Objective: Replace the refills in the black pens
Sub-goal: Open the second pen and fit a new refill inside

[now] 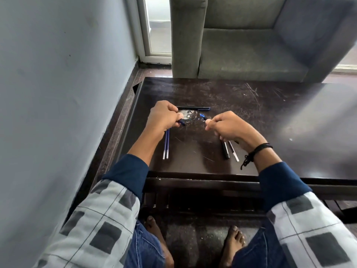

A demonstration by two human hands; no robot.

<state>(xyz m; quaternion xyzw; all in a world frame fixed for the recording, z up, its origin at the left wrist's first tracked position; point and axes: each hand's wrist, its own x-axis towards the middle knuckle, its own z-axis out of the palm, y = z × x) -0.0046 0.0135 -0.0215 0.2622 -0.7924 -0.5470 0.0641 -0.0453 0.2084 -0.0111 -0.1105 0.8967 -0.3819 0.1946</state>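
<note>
Two small pen pieces worry me in the head view. The left hand (164, 116) pinches a dark barrel end (181, 122) and the right hand (226, 126) pinches a blue-tipped piece (203, 116). A slip could send either one rolling (the top looks slick) among the blue refills (166, 144) toward the near edge of the table (270, 105). Both hands are knuckles-up with fingers curled, held apart over the table's left half. One whole black pen (193, 108) lies just beyond them.
</note>
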